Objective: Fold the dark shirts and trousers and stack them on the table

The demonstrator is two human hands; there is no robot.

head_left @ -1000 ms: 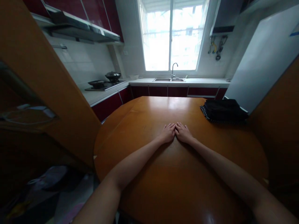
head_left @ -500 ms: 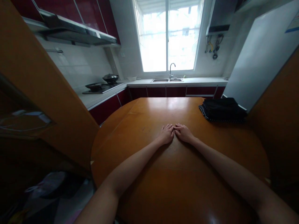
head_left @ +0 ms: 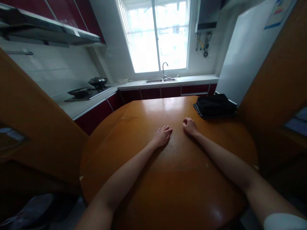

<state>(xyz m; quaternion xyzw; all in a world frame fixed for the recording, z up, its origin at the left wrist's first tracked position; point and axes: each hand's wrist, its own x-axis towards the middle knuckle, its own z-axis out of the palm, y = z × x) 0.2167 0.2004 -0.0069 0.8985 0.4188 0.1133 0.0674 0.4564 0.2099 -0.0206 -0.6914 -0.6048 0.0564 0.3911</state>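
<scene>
My left hand [head_left: 162,136] lies palm down on the brown wooden table [head_left: 144,179], its fingers stretched out and holding nothing. To the right and slightly farther off, my right hand [head_left: 190,126] is curled into a loose fist just over or on the tabletop; no object shows in it. A gap of bare wood separates the two hands. Beyond my right hand, near the table's far right edge, sits a folded stack of black cloth [head_left: 215,106] with a pale stitched edge. Neither hand touches it.
Behind the table runs a white counter with a sink [head_left: 154,81] and faucet [head_left: 164,71]. At left, a wok [head_left: 98,81] and a pan [head_left: 78,93] stand on the stove. A white fridge [head_left: 242,48] rises at right. Wooden door frames flank the table.
My right hand has moved away from my left, to the right and forward, and its fingers have curled in. The left hand stays flat on the table. The view has turned rightward.
</scene>
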